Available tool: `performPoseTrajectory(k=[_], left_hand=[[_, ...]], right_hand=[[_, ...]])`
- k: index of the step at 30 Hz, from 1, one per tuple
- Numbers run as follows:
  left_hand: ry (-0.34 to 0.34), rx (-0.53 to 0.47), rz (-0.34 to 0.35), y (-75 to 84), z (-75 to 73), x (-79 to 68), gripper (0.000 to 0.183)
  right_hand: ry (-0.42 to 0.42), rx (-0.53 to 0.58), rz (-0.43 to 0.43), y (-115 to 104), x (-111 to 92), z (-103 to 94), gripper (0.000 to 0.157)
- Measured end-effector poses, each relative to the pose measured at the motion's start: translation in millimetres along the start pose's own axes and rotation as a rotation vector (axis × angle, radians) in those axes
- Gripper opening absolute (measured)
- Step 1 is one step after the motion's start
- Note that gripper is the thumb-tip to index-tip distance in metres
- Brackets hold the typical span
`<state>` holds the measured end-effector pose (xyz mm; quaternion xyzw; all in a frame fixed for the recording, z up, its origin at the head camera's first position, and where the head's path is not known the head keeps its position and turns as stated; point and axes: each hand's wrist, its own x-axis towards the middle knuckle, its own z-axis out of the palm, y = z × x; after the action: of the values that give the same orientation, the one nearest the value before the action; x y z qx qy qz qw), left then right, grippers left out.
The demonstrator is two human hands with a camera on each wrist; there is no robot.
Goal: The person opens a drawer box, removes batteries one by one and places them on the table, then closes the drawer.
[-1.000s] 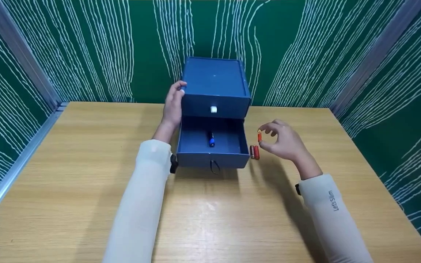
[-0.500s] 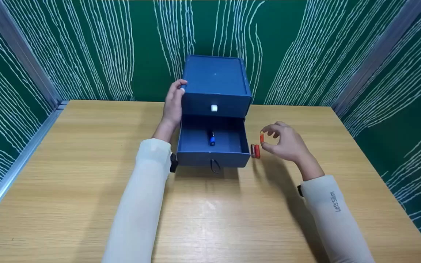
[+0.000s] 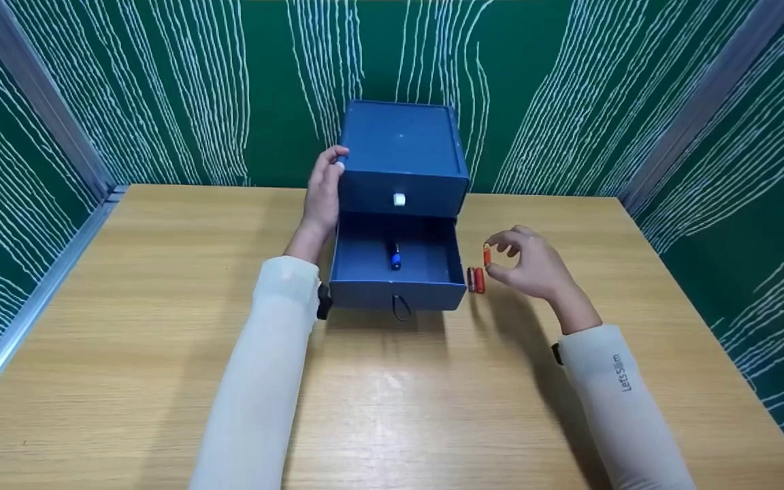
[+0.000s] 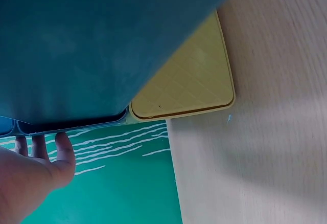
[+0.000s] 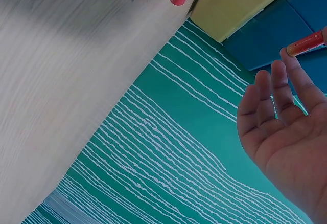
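A dark blue drawer cabinet (image 3: 402, 136) stands at the back middle of the table, its lower blue drawer (image 3: 361, 296) pulled out. Inside that drawer lies a blue and black battery (image 3: 395, 258). My left hand (image 3: 321, 194) rests against the cabinet's upper left side, fingers extended to its edge, as the left wrist view shows too. Right of the drawer, my right hand (image 3: 531, 262) pinches a red-orange battery (image 5: 305, 45) between thumb and index finger, the other fingers loosely bent. Just below it, two red batteries (image 3: 479, 280) are side by side on the table near the drawer's front corner.
Under the blue drawers, a yellow section (image 4: 191, 75) shows in both wrist views. The upper drawer has a white knob (image 3: 399, 199), the lower one a dark loop (image 3: 401, 308). Green walls with white wavy lines (image 3: 535, 68) enclose the wooden table (image 3: 378, 408).
Between the earlier frames my right hand shifted slightly to the right with the battery, then stayed nearly still. The left hand keeps its place on the cabinet.
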<state>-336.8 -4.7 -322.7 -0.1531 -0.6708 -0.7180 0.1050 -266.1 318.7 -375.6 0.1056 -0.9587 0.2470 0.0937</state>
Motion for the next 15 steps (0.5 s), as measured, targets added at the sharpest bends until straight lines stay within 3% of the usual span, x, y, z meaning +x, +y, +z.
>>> performPoseTrajectory(k=[10,15], left_hand=[[0.002,0.012,0.005,0.2,0.2,1.7,0.032],[0.008,-0.008,0.005,-1.5,-0.5,1.2,0.032]], right_hand=[[-0.021,-0.003,0.027,5.3,2.3,3.3,0.034],[-0.017,-0.013,-0.024,9.8,3.3,7.3,0.034]])
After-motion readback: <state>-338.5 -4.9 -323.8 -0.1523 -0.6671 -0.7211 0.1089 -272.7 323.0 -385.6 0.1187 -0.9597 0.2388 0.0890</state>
